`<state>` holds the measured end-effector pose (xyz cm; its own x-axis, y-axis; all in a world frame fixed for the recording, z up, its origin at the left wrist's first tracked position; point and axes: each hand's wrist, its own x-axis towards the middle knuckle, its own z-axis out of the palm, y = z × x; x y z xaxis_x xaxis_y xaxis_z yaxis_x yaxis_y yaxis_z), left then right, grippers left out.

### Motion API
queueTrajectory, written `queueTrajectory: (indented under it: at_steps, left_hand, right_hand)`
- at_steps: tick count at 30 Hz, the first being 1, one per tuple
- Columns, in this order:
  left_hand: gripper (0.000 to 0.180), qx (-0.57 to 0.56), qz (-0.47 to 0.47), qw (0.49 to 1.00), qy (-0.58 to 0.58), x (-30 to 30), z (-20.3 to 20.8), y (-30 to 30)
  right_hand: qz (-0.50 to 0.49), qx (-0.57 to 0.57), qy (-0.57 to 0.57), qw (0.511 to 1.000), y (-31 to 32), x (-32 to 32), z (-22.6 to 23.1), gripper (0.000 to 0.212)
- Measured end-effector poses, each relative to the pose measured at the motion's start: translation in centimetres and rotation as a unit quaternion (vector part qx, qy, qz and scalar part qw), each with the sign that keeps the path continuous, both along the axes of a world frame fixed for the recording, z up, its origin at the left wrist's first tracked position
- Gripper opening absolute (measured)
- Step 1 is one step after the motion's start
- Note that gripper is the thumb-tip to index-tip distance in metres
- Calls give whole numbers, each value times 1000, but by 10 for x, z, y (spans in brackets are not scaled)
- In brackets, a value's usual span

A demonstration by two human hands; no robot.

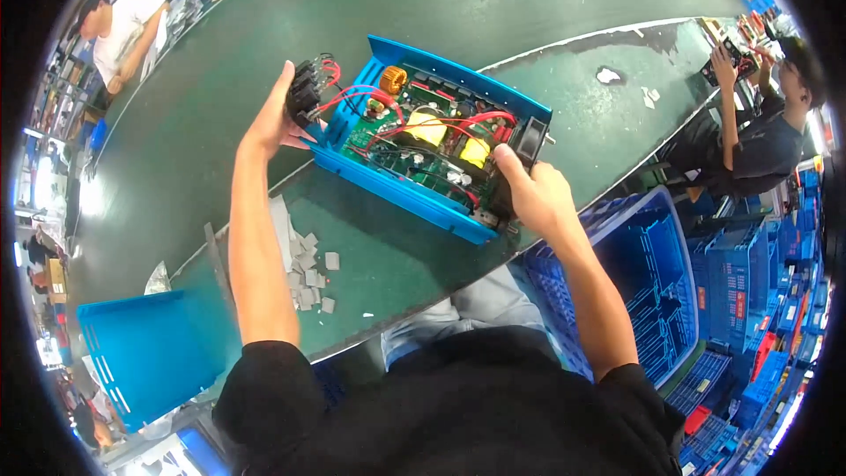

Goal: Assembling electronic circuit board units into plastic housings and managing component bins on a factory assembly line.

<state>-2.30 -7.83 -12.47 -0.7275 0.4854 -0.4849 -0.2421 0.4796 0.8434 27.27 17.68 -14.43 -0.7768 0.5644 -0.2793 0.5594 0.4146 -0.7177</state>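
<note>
Left grip (270, 128) pinching the black connector block (302, 95), right grip (545, 201) clamping the opposite end of the open blue box (397, 191) over the bench (401, 269), probably to steady it and leave the red wires (368, 88) slack.

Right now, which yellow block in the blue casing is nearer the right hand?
The lower-right yellow block, just left of the right hand; the upper-left yellow block sits farther from it.

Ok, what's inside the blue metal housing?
A green circuit board, a copper-wound toroid, two yellow-wrapped transformers, red and black wires. The right hand covers part of the right end; the board's underside is hidden.
</note>
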Motion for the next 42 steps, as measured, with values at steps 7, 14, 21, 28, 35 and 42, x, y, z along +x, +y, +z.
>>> queueTrajectory:
  at_steps: [7,14,21,28,35,42]
  left_hand:
    - [110,-6,-4,1000,8,-5,-10,-17]
    - [49,-41,159,914,372,94,63,-48]
    - [18,-33,213,870,443,271,26,-151]
    - [10,-176,263,752,578,331,-52,-223]
    - [19,-152,108,739,647,324,-58,-210]
    - [30,-171,109,723,661,317,-83,-195]
  right_hand:
    - [-17,-276,417,866,-51,56,1,56]
    - [-239,-760,244,552,-122,-40,6,56]
    - [-363,-694,304,542,-145,-52,4,19]
    - [-378,-651,296,588,-138,-69,-13,32]
    - [-339,-665,298,596,-138,-61,-20,20]
    - [-291,-659,308,621,-154,-50,-3,17]
